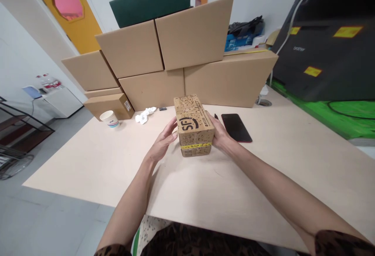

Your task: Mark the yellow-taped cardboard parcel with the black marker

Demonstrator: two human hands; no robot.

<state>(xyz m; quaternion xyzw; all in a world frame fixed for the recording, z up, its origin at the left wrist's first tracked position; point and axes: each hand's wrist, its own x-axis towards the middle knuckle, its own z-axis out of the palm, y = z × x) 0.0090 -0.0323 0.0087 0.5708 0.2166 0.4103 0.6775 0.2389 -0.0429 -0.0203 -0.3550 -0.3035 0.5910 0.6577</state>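
Observation:
A small brown cardboard box [194, 113], speckled with dark marks and printed with black lettering, is between my two hands over the middle of the table. Yellow tape runs around its lower front. My left hand [162, 141] grips its left side, thumb near the front edge and fingers reaching back. Against the right side presses my right hand [219, 132], its fingertips partly hidden behind the box. Right of that hand lies a black phone or tablet [236, 127], and a dark pen [216, 116] shows just behind the hand.
Large cardboard boxes [152, 88] form a wall along the back of the table [117, 166], topped by a dark green box [152, 4]. A paper cup [109, 119], crumpled tissue [145, 115] and a small black item [163, 109] stand back left. A black machine [331, 53] is at right.

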